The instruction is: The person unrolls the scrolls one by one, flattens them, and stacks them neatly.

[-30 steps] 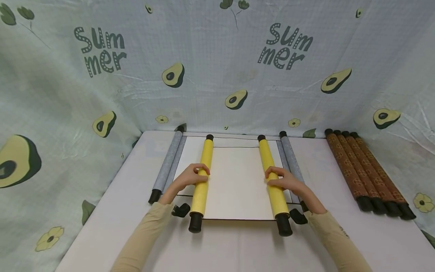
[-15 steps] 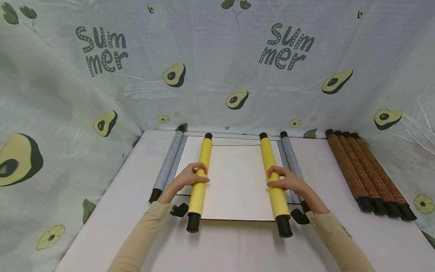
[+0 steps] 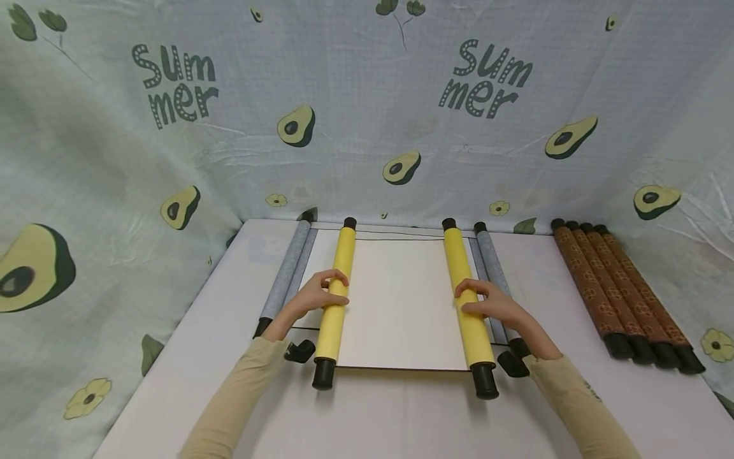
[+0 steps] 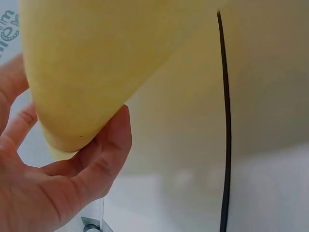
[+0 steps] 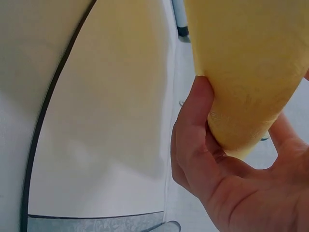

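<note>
In the head view a yellow scroll [image 3: 404,299] is partly unrolled, its white sheet stretched between two yellow rolls with black end knobs. My left hand [image 3: 312,296] grips the left roll [image 3: 338,261], thumb on the inner side. The right hand [image 3: 496,305] holds the right roll [image 3: 474,335] the same way. Curled fingers [image 4: 104,164] reach under the roll in the left wrist view, and the right wrist view shows fingers [image 5: 195,116] likewise. A grey-blue scroll [image 3: 287,264] lies unrolled on the table beneath, its middle hidden by the yellow scroll, which is held above it.
Several brown patterned scrolls [image 3: 616,287] with black ends lie side by side at the right of the white table [image 3: 395,421]. A cloth [image 3: 367,95] printed with avocados hangs behind and at the sides. Black wrist devices [image 3: 299,351] sit below both wrists.
Both hands have moved slightly apart with the rolls, so more white sheet shows between them. The scroll's far end has risen a little in the head view.
</note>
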Motion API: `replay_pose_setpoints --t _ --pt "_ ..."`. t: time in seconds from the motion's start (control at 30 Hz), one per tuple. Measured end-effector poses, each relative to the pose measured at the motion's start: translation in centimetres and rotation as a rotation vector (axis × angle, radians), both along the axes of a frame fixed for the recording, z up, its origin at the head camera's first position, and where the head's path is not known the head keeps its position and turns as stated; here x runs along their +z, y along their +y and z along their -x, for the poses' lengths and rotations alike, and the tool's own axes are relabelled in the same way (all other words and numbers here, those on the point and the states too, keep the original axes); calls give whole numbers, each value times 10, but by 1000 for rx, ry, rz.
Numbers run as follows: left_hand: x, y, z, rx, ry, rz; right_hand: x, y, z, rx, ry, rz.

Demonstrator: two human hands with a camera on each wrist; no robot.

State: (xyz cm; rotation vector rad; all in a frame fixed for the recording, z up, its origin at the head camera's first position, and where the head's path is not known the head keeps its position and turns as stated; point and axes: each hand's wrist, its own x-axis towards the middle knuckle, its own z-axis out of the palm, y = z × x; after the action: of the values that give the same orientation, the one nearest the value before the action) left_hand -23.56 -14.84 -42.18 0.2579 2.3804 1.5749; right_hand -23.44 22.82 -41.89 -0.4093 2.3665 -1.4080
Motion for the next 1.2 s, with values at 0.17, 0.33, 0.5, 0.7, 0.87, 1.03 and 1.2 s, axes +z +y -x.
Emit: replay_pose_setpoints --t 0.17,0.33,0.5,0.7,0.87,1.03,1.2 --pt "0 0 2 -1 11 17 2 0 1 8 -3 3" --pt "-2 -1 5 5 14 28 4 -3 1 -24 6 -29" --pt "-2 0 5 8 13 35 2 -4 3 -48 49 -58" --pt "-1 -1 4 8 38 46 2 -1 4 -42 45 -65" --pt "-1 -6 3 7 42 32 3 3 5 -36 -5 -63" --pt "-2 -9 4 6 54 44 1 7 5 -41 -11 -89" --pt "-4 -11 5 15 63 68 2 8 4 -55 -10 -91"
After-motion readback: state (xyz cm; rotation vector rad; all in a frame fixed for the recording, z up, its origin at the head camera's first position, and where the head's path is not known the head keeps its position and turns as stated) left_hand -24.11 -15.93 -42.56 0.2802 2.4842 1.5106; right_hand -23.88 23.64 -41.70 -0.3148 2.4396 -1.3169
